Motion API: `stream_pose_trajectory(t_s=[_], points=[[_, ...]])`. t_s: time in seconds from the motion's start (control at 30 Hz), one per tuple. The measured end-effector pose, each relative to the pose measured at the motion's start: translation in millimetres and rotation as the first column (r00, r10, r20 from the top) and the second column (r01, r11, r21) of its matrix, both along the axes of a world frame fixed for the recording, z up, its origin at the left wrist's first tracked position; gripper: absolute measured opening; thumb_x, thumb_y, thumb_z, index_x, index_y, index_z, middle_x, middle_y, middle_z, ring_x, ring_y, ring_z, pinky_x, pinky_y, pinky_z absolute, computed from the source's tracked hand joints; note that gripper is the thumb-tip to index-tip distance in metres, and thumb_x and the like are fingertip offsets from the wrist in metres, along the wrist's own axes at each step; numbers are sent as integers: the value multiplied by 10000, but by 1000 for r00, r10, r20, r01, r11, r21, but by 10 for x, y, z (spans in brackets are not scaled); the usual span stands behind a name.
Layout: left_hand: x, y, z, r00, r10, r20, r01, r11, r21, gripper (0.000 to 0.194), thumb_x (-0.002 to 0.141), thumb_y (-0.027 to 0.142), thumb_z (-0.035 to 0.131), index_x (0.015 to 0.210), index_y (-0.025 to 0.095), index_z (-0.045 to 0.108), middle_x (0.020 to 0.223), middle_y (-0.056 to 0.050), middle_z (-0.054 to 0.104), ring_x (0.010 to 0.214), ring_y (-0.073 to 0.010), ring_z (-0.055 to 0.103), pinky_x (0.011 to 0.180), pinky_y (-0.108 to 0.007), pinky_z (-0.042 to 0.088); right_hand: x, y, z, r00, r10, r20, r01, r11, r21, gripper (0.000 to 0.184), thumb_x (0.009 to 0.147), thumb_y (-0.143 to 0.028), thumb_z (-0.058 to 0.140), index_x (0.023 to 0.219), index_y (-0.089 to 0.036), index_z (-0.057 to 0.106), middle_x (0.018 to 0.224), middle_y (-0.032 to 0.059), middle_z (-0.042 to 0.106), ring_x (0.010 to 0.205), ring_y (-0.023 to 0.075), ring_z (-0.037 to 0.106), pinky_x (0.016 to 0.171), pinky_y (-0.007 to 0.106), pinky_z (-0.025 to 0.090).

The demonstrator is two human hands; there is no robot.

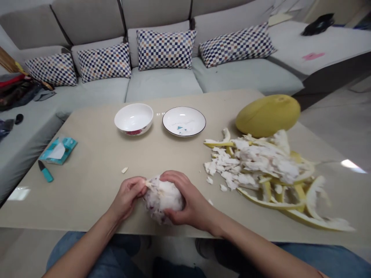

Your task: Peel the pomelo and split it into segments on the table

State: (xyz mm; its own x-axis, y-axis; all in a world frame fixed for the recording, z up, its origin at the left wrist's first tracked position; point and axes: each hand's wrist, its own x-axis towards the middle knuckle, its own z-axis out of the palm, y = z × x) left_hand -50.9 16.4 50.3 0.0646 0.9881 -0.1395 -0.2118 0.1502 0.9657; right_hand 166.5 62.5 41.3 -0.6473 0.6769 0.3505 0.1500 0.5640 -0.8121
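A peeled pomelo (162, 197), whitish with purplish patches, is held just above the near edge of the table. My right hand (185, 199) wraps its right side, thumb below and fingers over the top. On its left, my left hand (131, 193) pinches a strip of pale pith (149, 184) that still joins the fruit. Part of the pomelo is covered by my right fingers. A small pale scrap (124, 170) lies on the table beyond my left hand.
Yellow rind strips and white pith (269, 166) are heaped at right, before a whole yellow pomelo (268, 116). A white bowl (133, 119) and plate (184, 121) stand at the back. A tissue pack (68, 146) and teal-handled knife (45, 172) lie left. Behind is a sofa (162, 83).
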Motion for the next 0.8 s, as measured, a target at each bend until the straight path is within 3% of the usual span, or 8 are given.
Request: stream_pose_trajectory(t_s=[0.1, 0.23, 0.33, 0.47, 0.57, 0.67, 0.73, 0.8], points=[[6, 41, -16, 995, 53, 86, -51, 998, -23, 479, 910, 536, 564, 624, 197, 382, 588, 67, 266, 535, -93, 236, 521, -239, 249, 62, 29, -38, 1000, 25, -2, -26, 1000, -14, 688, 688, -277, 768, 1306, -248, 466, 1322, 118, 538, 1282, 285, 470, 1097, 477, 369], [-47, 29, 48, 994, 53, 95, -49, 998, -49, 433, 896, 490, 617, 643, 178, 454, 595, 50, 351, 560, -93, 300, 548, -236, 276, 125, 10, -16, 998, 48, 38, -46, 998, -39, 679, 749, -307, 760, 1352, -241, 456, 1398, 133, 498, 1345, 281, 420, 1128, 476, 348], [-108, -27, 169, 998, 61, -26, -62, 997, -47, 406, 906, 499, 608, 691, 164, 530, 627, 38, 404, 581, -93, 321, 562, -235, 273, 164, -45, 61, 998, -8, 67, 12, 998, -55, 648, 801, -333, 733, 1376, -233, 454, 1439, 144, 484, 1377, 285, 398, 1145, 485, 336], [-35, -141, 429, 947, 15, -321, -9, 1000, 18, 429, 944, 549, 522, 755, 171, 591, 661, 28, 434, 621, -112, 375, 594, -240, 305, 223, -206, 238, 983, -186, 16, 186, 976, -114, 558, 883, -355, 659, 1391, -246, 456, 1405, 140, 539, 1310, 270, 492, 1091, 461, 411], [207, -244, 611, 835, -142, -532, 198, 979, 50, 432, 976, 511, 475, 749, 173, 619, 746, -9, 548, 716, -139, 482, 677, -256, 366, 264, -387, 390, 979, -202, -37, 197, 974, -111, 484, 888, -345, 669, 1339, -252, 521, 1270, 108, 650, 1153, 241, 614, 970, 388, 505], [474, -336, 686, 755, -212, -620, 322, 944, 69, 444, 976, 511, 474, 725, 178, 627, 732, -11, 587, 732, -148, 525, 694, -258, 379, 335, -549, 502, 984, -176, -41, 174, 984, -37, 129, 928, -274, 616, 1041, -250, 672, 908, 29, 743, 816, 175, 688, 740, 285, 544], [569, -375, 678, 726, -235, -646, 367, 927, 75, 450, 971, 526, 474, 729, 183, 635, 714, -8, 578, 711, -147, 521, 667, -257, 373, 451, -585, 542, 978, -207, -33, 208, 978, 23, 125, 945, -240, 572, 890, -244, 685, 768, 9, 730, 688, 158, 675, 646, 263, 531], [562, -389, 644, 713, -177, -678, 337, 935, 110, 388, 949, 531, 517, 812, 197, 660, 738, -5, 565, 705, -148, 511, 649, -258, 372, 657, -519, 560, 949, -316, -13, 316, 943, 103, 136, 940, -249, 565, 893, -245, 693, 786, 28, 744, 699, 179, 693, 652, 286, 547]])
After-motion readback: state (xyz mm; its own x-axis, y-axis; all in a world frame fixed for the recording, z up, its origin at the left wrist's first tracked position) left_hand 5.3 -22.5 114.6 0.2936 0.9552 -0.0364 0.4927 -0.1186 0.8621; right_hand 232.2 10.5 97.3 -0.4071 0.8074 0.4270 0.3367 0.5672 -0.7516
